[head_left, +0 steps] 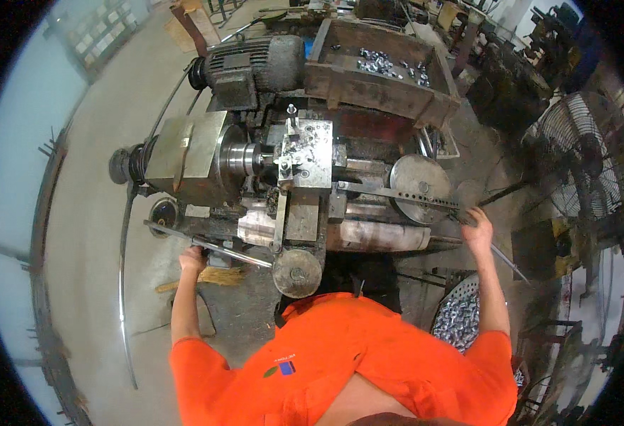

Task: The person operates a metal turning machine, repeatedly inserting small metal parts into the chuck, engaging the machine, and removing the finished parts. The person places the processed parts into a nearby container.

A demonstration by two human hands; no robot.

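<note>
A small lathe stands before me, with a grey headstock box and a round chuck facing a tool block strewn with metal chips. My left hand is closed at a long steel lever, which runs to a round hub at the machine's front. On the right, my right hand has its fingers curled round the outer end of a flat bar with a row of holes. That bar crosses in front of a large metal disc. Its gripped end is partly hidden by the fingers.
Behind the lathe sit an electric motor and a wooden tray holding small metal parts. A perforated basket of shiny metal pieces is by my right arm. A broom head lies at left; a fan stands at right.
</note>
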